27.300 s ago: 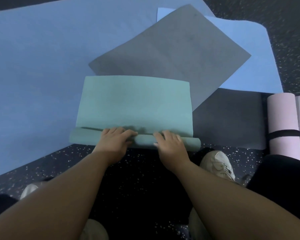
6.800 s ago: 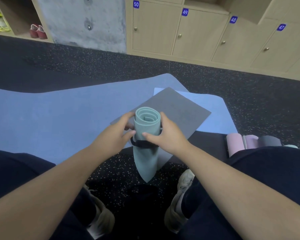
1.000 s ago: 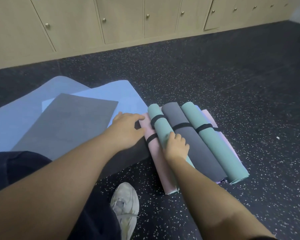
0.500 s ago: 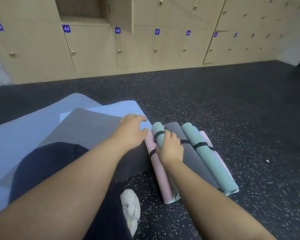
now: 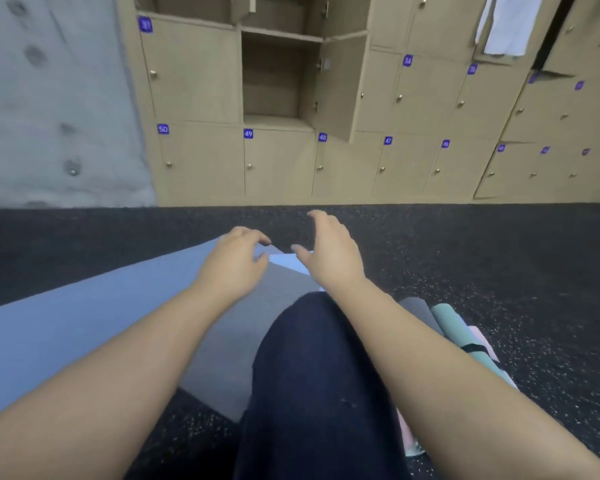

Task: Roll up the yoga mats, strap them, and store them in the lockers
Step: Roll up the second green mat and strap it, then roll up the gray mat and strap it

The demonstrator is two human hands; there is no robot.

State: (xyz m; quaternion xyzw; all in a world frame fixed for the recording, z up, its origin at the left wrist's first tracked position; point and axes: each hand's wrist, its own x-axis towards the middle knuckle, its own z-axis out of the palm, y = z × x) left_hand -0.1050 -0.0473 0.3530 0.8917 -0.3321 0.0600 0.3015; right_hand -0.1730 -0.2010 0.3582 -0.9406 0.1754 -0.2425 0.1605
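- Rolled mats: a small pile of rolled yoga mats (image 5: 454,327) lies on the dark speckled floor (image 5: 499,271) at the near right, largely hidden behind the person's right forearm; a grey roll, a teal roll with a black strap (image 5: 473,348) round it, and a pink one beneath can be made out. These appear rolled and strapped, but not yet stored.
- Flat mats: a large blue mat (image 5: 66,323) spreads to the left, a grey mat (image 5: 229,341) lies over it, and a paler blue mat (image 5: 288,261) shows just past the hands. All three remain unrolled.
- Hands: the left hand (image 5: 234,263) and right hand (image 5: 329,256) hover side by side above the far edge of the flat mats, fingers loosely curved, grasping nothing.
- Lockers: the wooden lockers (image 5: 201,161) stand along the far wall; one open compartment (image 5: 274,81) shows no mat inside.
- Judgement: roughly half done; rolling, strapping and all storing remain.
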